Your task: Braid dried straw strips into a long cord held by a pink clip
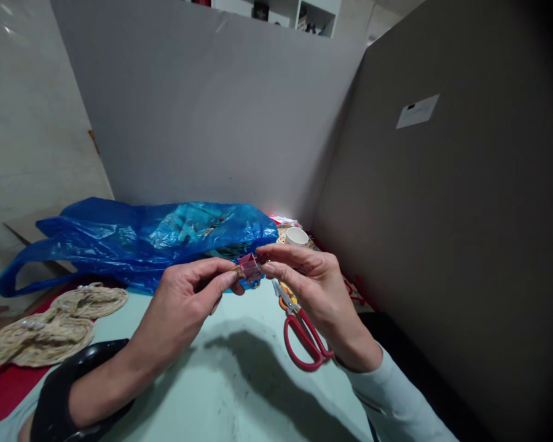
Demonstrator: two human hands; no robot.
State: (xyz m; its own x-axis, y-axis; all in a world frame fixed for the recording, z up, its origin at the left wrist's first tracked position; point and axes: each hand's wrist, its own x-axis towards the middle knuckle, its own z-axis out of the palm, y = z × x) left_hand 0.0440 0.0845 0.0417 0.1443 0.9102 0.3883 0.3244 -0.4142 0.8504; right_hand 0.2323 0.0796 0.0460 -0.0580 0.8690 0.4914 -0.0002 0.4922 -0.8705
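A small pink, box-shaped piece (249, 267) with a shiny edge is held up above the table between my two hands. My left hand (188, 294) is closed in a pinch at its left side, where a bit of tan material shows by the fingertips. Thumb and fingers of my right hand (304, 279) pinch the piece from the right, partly hiding it. Its exact kind cannot be made out. Below my right hand, scissors (306, 341) with red handles lie on the pale green tabletop (230, 368), blades pointing away. A small yellow-orange item (286, 294) lies by the blades.
A blue plastic bag (133, 236) with things inside spreads across the back of the table. Woven straw soles (41, 334) lie at the left. Behind my right hand stands a white cup (297, 236). Grey partitions (212, 110) close off the back and right.
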